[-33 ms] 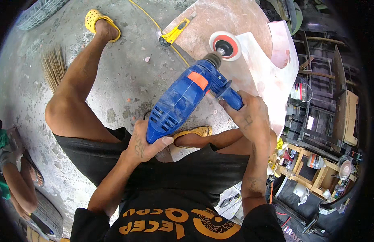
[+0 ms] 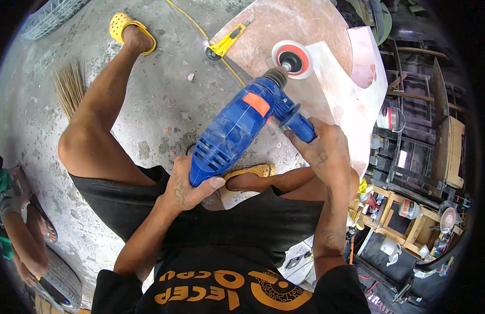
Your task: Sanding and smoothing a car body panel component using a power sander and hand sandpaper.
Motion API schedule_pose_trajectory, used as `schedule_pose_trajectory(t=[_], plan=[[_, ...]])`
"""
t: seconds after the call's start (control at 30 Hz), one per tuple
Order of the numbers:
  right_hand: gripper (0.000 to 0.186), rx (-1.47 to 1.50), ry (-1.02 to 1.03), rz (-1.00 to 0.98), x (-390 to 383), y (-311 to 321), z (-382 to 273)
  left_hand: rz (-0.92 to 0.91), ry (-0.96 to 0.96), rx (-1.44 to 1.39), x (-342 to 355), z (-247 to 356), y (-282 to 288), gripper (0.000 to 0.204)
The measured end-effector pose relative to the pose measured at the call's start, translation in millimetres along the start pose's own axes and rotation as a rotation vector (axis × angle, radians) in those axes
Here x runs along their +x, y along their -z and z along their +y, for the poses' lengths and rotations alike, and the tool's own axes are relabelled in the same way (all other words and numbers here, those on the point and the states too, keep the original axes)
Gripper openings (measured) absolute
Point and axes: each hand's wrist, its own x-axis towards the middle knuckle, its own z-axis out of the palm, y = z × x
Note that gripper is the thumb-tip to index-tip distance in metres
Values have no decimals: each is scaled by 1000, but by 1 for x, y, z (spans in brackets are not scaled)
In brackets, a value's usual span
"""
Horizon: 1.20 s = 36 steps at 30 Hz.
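Observation:
A dusty blue power drill (image 2: 229, 125) is held between my two hands. My left hand (image 2: 184, 183) wraps round its rear end, with the thumb lying along the body and most fingers hidden beneath. On the side handle (image 2: 301, 128), my right hand (image 2: 323, 152) is closed in a grip. A round sanding pad (image 2: 307, 62) with a red and white edge is fitted in the drill's chuck. It rests on or just above a large curved panel (image 2: 284, 23), coated pinkish and white; I cannot tell whether they touch.
A yellow utility knife (image 2: 228, 43) lies on the panel, near a yellow cord (image 2: 193, 22). At the left are a straw broom (image 2: 70, 89), a tire (image 2: 59, 275) and another person's arm (image 2: 24, 235). Cluttered wooden shelving (image 2: 391, 209) and a bucket (image 2: 390, 119) stand at the right.

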Motion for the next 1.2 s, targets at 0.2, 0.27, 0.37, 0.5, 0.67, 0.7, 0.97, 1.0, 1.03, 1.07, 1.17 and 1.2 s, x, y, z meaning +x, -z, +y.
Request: schedule_pose_trajectory(t=[0.2, 0.27, 0.37, 0.5, 0.67, 0.7, 0.97, 1.0, 1.03, 1.07, 1.17, 1.2], plan=[[33, 5, -24, -3, -1, 5, 0, -9, -3, 10, 0, 1, 1, 47], [33, 11, -20, -6, 0, 6, 0, -18, -1, 7, 0, 1, 1, 47], [32, 14, -33, -39, 5, 10, -6, 4, 30, 0, 0, 1, 2, 48], [31, -4, 54, -2, 13, 6, -3, -19, 41, 58, 0, -8, 4, 79], [33, -2, 111, -17, 19, -3, 1, -6, 242, -27, -7, 10, 2, 43], [34, 12, 117, -48, 18, -3, 1, 46, 172, -55, -9, 13, -3, 43], [35, -7, 41, -111, 14, -3, -5, 42, 224, -89, -17, 6, -3, 41], [35, -25, 32, -114, 15, -4, -3, 64, 188, -85, -12, 4, -4, 40], [35, -25, 35, -115, 15, -3, -3, 87, 151, -79, -8, 3, -3, 40], [35, -21, 17, -104, 15, -2, -3, 90, 151, -79, -6, 3, -2, 40], [34, -20, 1, -97, 16, -1, -5, 55, 120, -31, -5, 1, 2, 38], [34, -22, 5, -98, 16, -1, -6, 59, 132, -45, -5, 2, 2, 38]])
